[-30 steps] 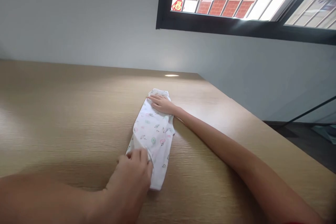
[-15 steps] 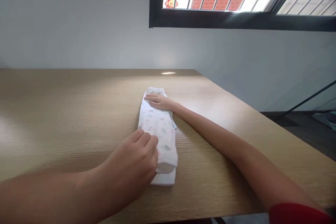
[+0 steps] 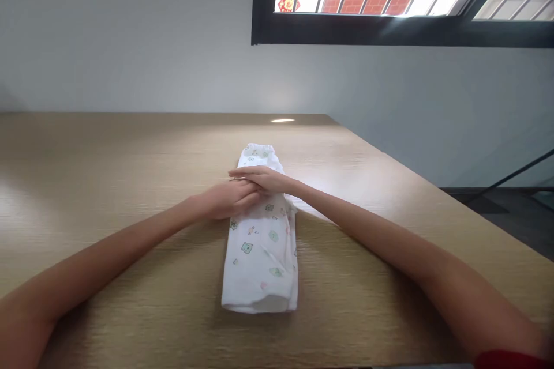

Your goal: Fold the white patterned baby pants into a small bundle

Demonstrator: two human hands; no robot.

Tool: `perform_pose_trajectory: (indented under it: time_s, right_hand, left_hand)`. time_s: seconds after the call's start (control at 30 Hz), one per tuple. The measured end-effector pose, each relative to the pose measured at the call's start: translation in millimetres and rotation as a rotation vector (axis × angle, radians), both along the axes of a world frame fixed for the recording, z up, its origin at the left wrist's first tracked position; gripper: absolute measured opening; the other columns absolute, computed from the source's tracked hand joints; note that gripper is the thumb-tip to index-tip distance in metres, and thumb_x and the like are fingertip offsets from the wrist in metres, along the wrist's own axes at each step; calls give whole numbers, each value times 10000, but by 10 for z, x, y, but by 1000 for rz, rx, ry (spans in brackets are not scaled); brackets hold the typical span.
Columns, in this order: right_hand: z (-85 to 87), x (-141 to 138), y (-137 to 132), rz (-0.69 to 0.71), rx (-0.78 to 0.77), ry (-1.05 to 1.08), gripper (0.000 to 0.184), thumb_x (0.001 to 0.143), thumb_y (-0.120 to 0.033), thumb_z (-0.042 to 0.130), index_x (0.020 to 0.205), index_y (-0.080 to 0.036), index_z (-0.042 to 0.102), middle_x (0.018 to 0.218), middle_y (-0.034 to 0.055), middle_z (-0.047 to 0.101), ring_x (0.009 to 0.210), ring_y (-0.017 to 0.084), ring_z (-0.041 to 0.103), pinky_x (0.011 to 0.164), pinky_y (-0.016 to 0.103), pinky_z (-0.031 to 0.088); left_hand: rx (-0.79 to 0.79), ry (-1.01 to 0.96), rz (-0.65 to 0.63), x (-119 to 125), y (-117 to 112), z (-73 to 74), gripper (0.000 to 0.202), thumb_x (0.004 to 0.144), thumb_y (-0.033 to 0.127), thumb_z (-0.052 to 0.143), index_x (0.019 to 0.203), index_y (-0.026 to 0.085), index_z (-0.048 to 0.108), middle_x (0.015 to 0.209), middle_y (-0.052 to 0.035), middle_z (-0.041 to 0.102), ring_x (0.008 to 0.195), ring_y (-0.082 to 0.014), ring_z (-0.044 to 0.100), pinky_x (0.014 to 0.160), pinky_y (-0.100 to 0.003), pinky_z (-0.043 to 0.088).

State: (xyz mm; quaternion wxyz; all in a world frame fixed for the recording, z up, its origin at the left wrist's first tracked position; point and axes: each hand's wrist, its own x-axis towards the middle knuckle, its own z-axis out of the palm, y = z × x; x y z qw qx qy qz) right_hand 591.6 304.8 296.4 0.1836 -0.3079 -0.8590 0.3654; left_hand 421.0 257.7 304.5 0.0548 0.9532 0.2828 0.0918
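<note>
the right grip [image 3: 267,179] lies flat across a folded white garment [image 3: 262,248], its fingers stretched out and pointing to the left side; it is not closed around anything. the left grip [image 3: 227,199] comes from the other side and meets it above the cloth, the fingers pointing to the right. the fingers of the left grip are a little blurred and partly hidden where the two hands come together, so i cannot tell if they pinch the cloth or only rest on it.

the garment is lying on the table [image 3: 130,184], long and narrow, under both grips. one part of it goes out beyond the grips and finishes in a gathered edge; the longer part comes from the grips toward the person, with small green and pink figures printed on it. at this near end, one layer shows beside another, on the right.

far beyond the grips stands a grey wall [image 3: 130,34], and high to the right of them a window with a dark frame [image 3: 367,29] and metal bars. behind the right grip, at the upper arm, there is a red sleeve [image 3: 506,360].
</note>
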Motion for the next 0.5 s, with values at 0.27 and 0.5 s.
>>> perform_pose_trajectory:
  time_s: [0.27, 0.5]
  right_hand:
    - [-164, 341, 435, -374, -36, 236, 283, 820, -251, 458, 1059, -254, 611, 1188, -3, 542, 1092, 197, 484, 957, 373, 375]
    - [296, 298, 238, -251, 94, -333, 209, 673, -302, 628, 870, -253, 678, 994, 27, 620, 886, 243, 567, 728, 349, 454]
  left_hand:
    - [94, 140, -152, 153, -1126, -345, 871, 798, 681, 230, 1356, 13, 205, 1391, -259, 186, 1262, -408, 188, 995, -495, 239]
    - [350, 121, -237, 207, -1515, -458, 419, 793, 397, 528, 1014, 41, 519, 801, -156, 598, 650, -226, 550, 523, -325, 446]
